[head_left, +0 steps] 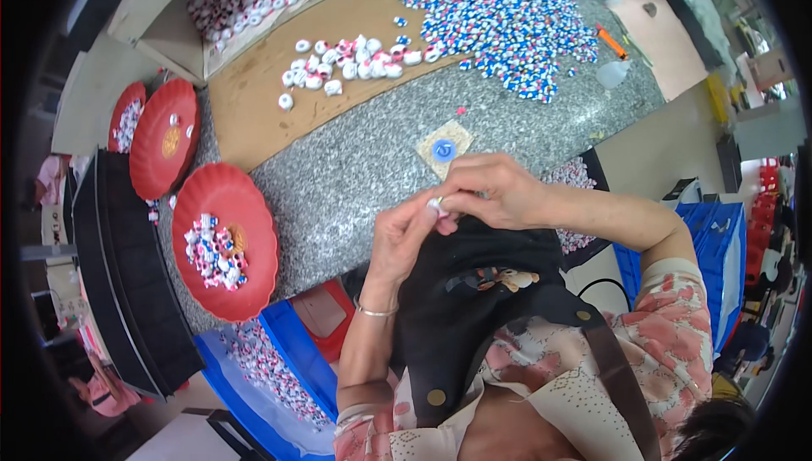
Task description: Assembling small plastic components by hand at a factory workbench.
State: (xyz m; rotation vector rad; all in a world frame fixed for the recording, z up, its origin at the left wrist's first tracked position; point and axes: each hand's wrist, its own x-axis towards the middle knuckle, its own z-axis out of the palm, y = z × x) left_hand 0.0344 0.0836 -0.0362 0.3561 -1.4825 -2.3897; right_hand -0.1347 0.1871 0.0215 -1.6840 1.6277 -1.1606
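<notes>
Just past the near edge of the grey speckled table [338,216], my two hands meet in front of the black apron. The fingers of my left hand [397,237] are closed on a small white piece [436,205], mostly hidden by the fingers. Pinched against the same piece from the other side is my right hand [499,193]. Beyond them, a round blue piece [444,150] rests on a beige square pad [459,134]. A tiny pink bit [461,111] lies a little farther off.
White-and-pink rounded pieces [364,63] lie on a cardboard sheet [254,114]; many blue-and-white pieces [499,17] are heaped at the back. A red scalloped dish [262,249] holds finished-looking small pieces at left. An orange-handled tool [611,41] lies far right. Blue crates [296,334] stand below.
</notes>
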